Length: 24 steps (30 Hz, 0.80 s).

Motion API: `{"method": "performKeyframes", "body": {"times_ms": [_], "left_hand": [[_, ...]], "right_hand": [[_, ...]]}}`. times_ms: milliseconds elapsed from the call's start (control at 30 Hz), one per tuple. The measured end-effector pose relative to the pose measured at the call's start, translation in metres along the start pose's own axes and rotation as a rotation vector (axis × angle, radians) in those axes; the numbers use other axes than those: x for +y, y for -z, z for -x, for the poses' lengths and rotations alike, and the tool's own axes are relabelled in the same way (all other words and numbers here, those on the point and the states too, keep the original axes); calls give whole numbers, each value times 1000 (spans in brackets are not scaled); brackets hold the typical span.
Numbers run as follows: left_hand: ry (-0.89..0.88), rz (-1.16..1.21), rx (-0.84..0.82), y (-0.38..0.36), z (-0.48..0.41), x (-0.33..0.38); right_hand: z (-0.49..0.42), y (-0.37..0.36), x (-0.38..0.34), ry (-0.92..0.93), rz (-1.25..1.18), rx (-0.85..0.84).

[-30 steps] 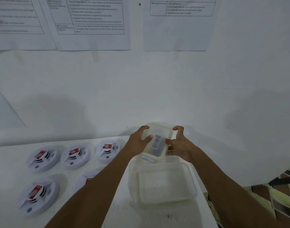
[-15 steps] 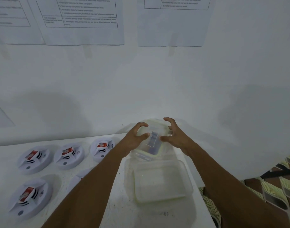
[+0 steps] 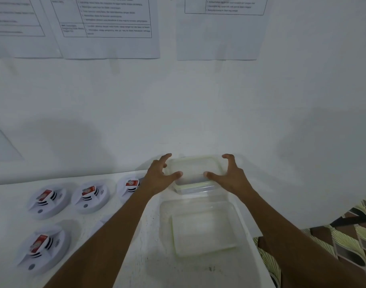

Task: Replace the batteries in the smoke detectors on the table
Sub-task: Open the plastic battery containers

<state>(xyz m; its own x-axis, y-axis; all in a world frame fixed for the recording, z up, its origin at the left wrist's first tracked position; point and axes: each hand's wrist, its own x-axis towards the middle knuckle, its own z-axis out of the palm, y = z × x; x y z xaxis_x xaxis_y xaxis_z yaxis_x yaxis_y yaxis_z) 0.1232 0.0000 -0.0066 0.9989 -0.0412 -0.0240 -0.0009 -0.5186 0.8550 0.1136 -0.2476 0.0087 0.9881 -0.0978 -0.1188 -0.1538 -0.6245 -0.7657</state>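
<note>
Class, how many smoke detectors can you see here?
5. The back-left detector, back-middle detector and back-right detector form the far row; the front-left detector lies nearer; a fifth detector shows only an edge behind the left forearm. Others may be hidden.
</note>
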Motion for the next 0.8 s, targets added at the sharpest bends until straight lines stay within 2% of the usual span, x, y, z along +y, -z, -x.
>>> {"method": "performKeyframes", "body": {"times_ms": [133, 267, 433, 533, 800], "left_hand": [[70, 125, -16, 3, 13, -1], [46, 144, 93, 0, 18, 6], [-10, 107, 194, 9, 24, 15], [-14, 165, 209, 17, 28, 28], [2, 778, 173, 30, 39, 50]], "right_hand": [[7, 1, 8, -42, 77, 28], [14, 8, 1, 31, -85, 16], [19, 24, -11, 109, -118, 134], [21, 32, -19, 96, -268, 155], [29, 47, -37, -2, -716, 44]]}}
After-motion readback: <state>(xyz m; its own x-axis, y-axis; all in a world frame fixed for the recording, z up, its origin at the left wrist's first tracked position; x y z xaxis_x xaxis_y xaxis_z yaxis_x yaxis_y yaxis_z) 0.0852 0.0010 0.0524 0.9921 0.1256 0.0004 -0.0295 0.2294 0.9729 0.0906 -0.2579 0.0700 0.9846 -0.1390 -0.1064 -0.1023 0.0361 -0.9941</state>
